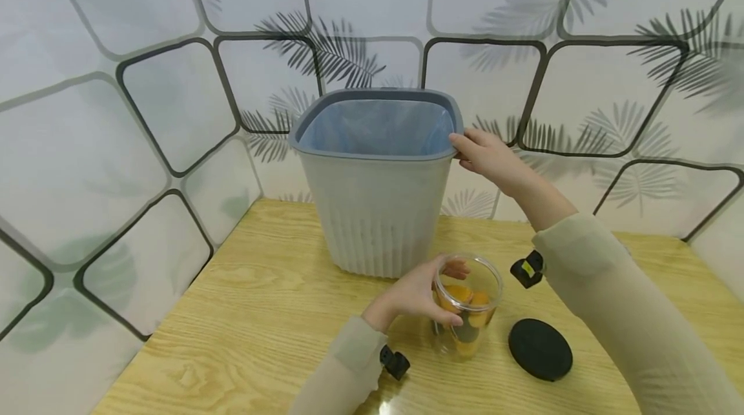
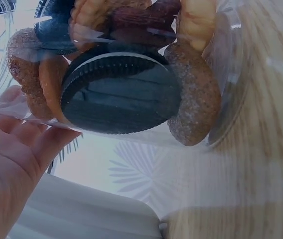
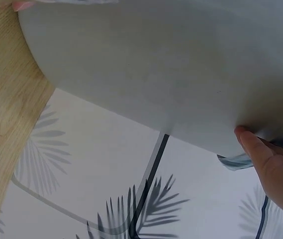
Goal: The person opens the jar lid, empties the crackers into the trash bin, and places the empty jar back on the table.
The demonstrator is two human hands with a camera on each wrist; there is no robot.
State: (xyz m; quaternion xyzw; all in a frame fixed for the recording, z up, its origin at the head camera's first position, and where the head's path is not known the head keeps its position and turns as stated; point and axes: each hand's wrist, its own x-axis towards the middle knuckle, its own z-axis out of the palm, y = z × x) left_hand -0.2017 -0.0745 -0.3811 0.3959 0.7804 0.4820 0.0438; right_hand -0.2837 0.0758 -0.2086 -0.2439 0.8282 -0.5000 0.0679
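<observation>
My left hand (image 1: pixel 414 292) grips a clear plastic jar (image 1: pixel 469 324) that stands lidless on the table in front of the bin. Through its wall in the left wrist view show a dark sandwich cookie (image 2: pixel 121 97), a brown curved, grainy-coated snack (image 2: pixel 193 94) and several orange-tan pieces. With my right hand (image 1: pixel 491 160) I hold the right side of the grey rim of a tall white trash bin (image 1: pixel 378 215). A pale blue bag (image 1: pixel 372 128) lines the bin. In the right wrist view the fingers (image 3: pixel 255 149) lie against the bin's wall just under the rim.
A round black lid (image 1: pixel 540 349) lies flat on the wooden table (image 1: pixel 244 312), right of the jar. Behind the bin rises a wall (image 1: pixel 372 2) with leaf prints and dark outlines. Each wrist carries a small black camera (image 1: pixel 395 363).
</observation>
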